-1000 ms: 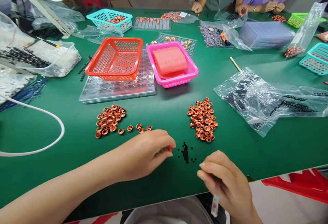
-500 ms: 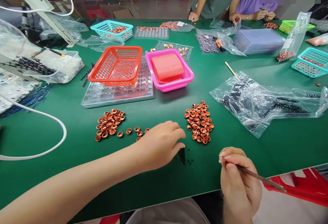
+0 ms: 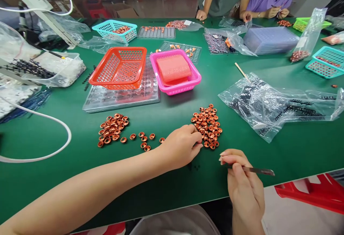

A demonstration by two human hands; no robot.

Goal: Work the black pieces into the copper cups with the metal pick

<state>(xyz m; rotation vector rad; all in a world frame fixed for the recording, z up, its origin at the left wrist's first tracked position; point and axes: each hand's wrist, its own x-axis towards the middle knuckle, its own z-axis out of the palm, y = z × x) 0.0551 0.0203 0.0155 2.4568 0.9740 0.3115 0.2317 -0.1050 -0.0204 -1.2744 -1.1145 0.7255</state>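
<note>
Here your left hand (image 3: 185,144) reaches in at the near left edge of the right-hand pile of small copper-coloured ring-shaped pieces (image 3: 207,125), fingertips bent together and right up against it; whether they pinch a piece, you can't tell from this view. Over on the right, your right hand (image 3: 243,177) has a slim dark metal tool (image 3: 258,171) gripped between thumb and fingers, its flat end sticking out to the right. Below your left fingers lie tiny black bits (image 3: 197,167), partly hidden by the hand. Off to the left sits a second pile of copper-coloured rings (image 3: 113,129), with several loose rings (image 3: 141,134) strung between it and your left forearm. Behind them, the orange-red perforated plastic basket (image 3: 118,68) rests on clear plastic trays (image 3: 120,99), right beside the pink plastic basket (image 3: 176,89) holding a folded pink foam sheet (image 3: 174,68).
</note>
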